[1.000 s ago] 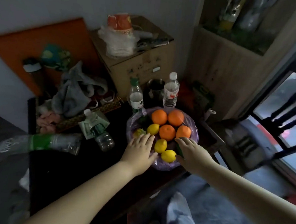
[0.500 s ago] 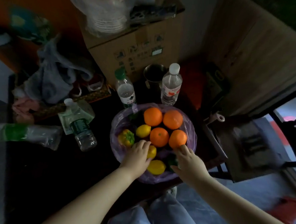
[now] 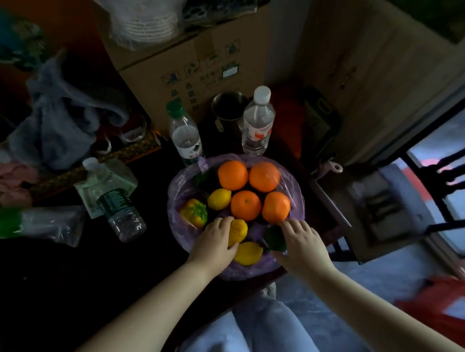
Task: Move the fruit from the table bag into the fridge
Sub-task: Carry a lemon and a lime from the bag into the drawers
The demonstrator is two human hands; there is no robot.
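Note:
An open purple plastic bag [image 3: 294, 188] sits on the dark table [image 3: 68, 273] and holds several oranges [image 3: 245, 205], lemons and a yellow pepper [image 3: 194, 213]. My left hand [image 3: 214, 245] curls round a lemon [image 3: 238, 230] at the bag's near side. Just in front of it lies another lemon [image 3: 247, 253]. My right hand [image 3: 302, 242] grips a dark green fruit [image 3: 274, 238] at the bag's near right rim. No fridge is in view.
Two upright water bottles [image 3: 187, 137] [image 3: 258, 122] and a metal cup [image 3: 228, 109] stand behind the bag, before a cardboard box [image 3: 192, 66]. A third bottle [image 3: 116, 207] lies left. A black chair [image 3: 377, 207] is right of the table; grey cloth [image 3: 61, 118] is piled far left.
The view has dipped and closed in on the bag. My left hand closed round a lemon, and my right hand moved onto the green fruit.

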